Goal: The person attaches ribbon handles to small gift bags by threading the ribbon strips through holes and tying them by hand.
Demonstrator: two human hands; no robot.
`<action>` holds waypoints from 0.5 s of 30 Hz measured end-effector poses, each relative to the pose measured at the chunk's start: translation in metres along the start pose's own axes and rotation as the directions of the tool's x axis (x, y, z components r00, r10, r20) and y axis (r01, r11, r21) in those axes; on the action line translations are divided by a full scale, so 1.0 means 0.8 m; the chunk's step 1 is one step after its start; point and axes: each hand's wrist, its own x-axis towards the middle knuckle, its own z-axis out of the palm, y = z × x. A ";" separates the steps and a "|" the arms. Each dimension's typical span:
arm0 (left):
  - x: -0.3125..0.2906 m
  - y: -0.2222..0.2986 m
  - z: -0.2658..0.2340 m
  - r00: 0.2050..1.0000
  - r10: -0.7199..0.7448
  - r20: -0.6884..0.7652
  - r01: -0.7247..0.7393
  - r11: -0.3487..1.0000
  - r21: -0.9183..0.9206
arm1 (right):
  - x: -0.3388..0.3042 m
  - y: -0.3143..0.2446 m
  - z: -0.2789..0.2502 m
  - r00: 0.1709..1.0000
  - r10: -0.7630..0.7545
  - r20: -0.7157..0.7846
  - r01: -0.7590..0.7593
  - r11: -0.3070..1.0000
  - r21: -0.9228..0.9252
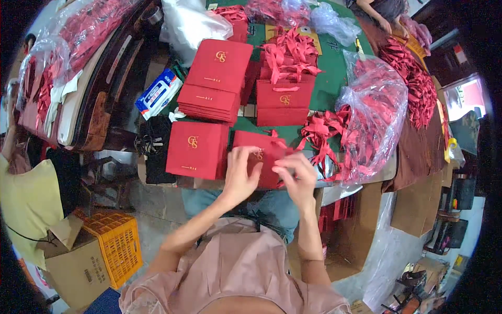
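Note:
A red paper gift bag (267, 175) with a gold emblem lies flat at the table's near edge, under both hands. My left hand (241, 175) rests on its left side, fingers bent and thumb held apart from them. Over its right side, my right hand (299, 180) has thumb and fingertips pinched at a red ribbon (282, 150), which is partly blurred. Left of the hands lies a stack of matching red bags (196, 152). Behind it rises a taller stack (219, 65). Bags with ribbon handles (283, 104) are piled farther back, to the right.
Loose red ribbons (321, 133) and a clear plastic bag of ribbons (374, 120) sit to the right. A blue-and-white packet (158, 94) lies left of the stacks. An orange crate (117, 246) stands on the floor. Another person's hand (386, 26) shows at the far right.

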 end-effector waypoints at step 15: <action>0.026 -0.019 0.011 0.990 0.142 -0.014 -0.124 0.906 0.404 | -0.010 0.043 0.048 0.936 0.351 0.025 -0.349 0.935 -0.060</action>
